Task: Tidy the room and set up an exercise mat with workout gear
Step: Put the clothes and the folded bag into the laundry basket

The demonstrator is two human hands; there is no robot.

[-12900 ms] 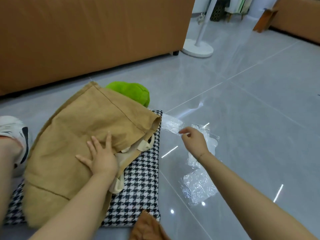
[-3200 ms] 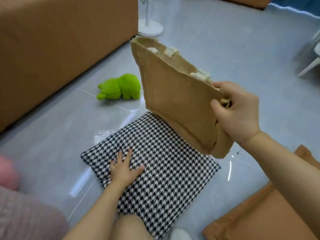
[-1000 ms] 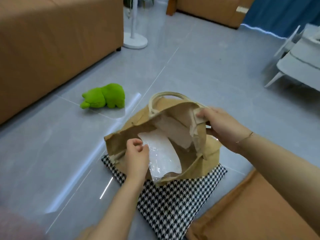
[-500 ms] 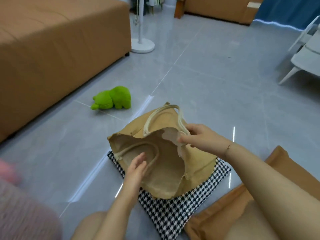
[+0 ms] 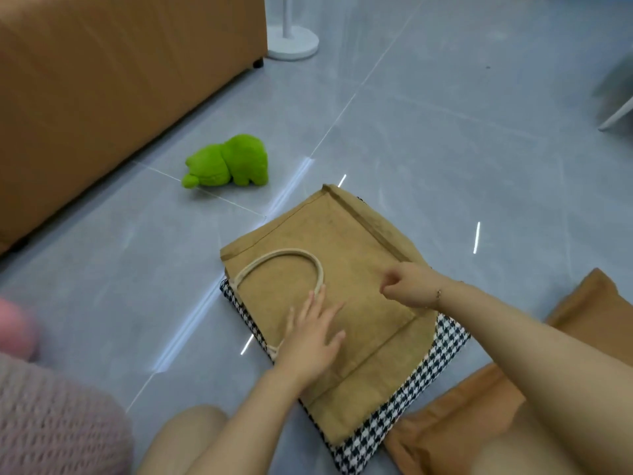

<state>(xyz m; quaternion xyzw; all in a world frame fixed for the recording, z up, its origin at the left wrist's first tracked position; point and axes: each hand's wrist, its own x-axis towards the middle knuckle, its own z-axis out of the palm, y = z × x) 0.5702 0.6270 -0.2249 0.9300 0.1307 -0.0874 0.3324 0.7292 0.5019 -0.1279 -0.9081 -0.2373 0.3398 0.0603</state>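
A tan tote bag (image 5: pixel 346 255) lies flat on a black-and-white houndstooth cushion (image 5: pixel 404 395) on the grey floor. Its cream rope handle (image 5: pixel 274 260) lies looped on top of the fabric. My left hand (image 5: pixel 313 341) presses flat on the bag near the handle, fingers spread and straight. My right hand (image 5: pixel 406 284) hovers just above the bag's right half with its fingers loosely curled, and I see nothing in it. A green plush toy (image 5: pixel 229 162) lies on the floor beyond the bag.
An orange-brown sofa (image 5: pixel 102 73) fills the upper left. A white fan base (image 5: pixel 291 42) stands behind it. A brown cushion (image 5: pixel 479 399) lies at the lower right. A pink knitted fabric (image 5: pixel 51 416) sits at the lower left. White furniture legs (image 5: pixel 616 114) show far right.
The bag stood open with both hands at its mouth; now it lies flattened on the cushion. My left hand has come out and presses on top, and my right hand has let go.
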